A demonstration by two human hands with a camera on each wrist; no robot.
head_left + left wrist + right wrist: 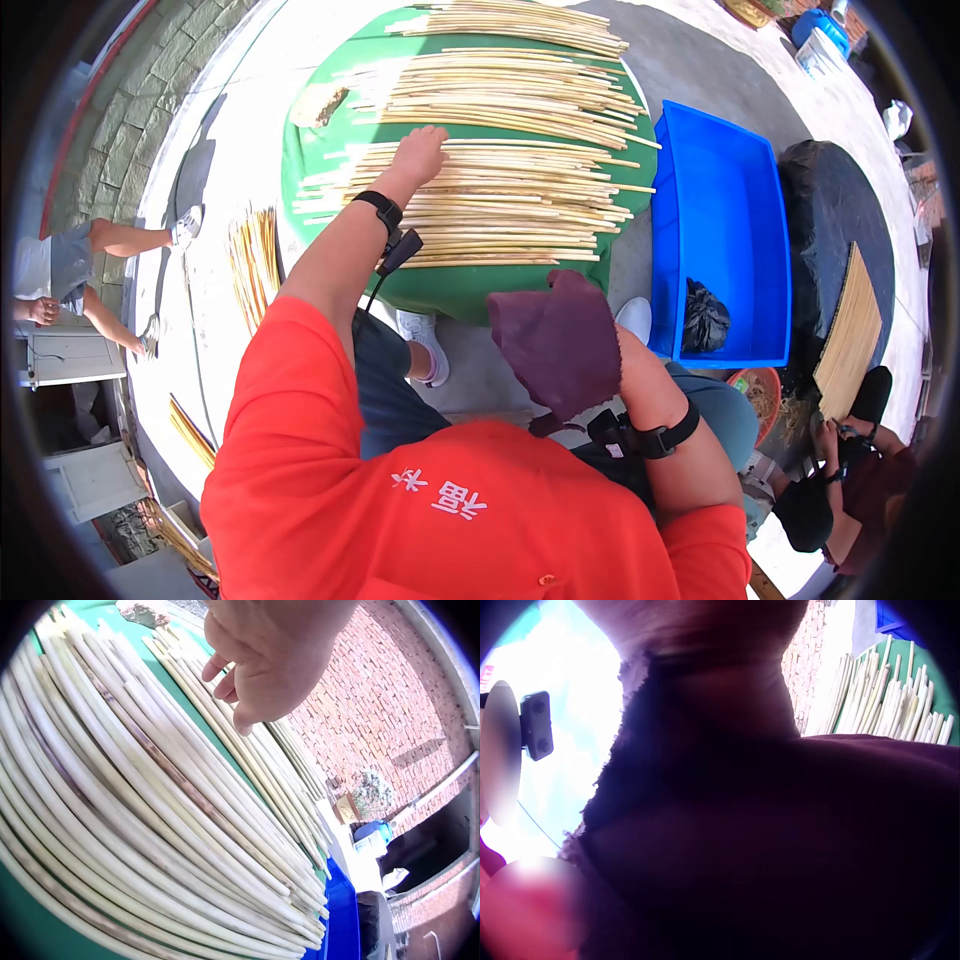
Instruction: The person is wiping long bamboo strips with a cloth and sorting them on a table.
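Long pale sticks [500, 200] lie side by side in rows across a green-covered round table [440, 285]. My left hand [420, 155] is over the far edge of the nearest row. In the left wrist view, the loosely bent fingers of the left hand [262, 667] show nothing between them. A dark purple cloth [560, 345] covers my right hand, in front of the table's near edge. That cloth [780, 840] fills most of the right wrist view and hides the fingers, so I cannot tell how they lie.
Right of the table stands a blue bin [725, 230] with a black plastic bag [706, 315] inside. Another person's hands [828, 435] are near a flat slatted bundle [850, 330] on a dark round surface. A pale lump [318, 104] sits at the table's left edge; darker sticks [254, 265] lie beyond.
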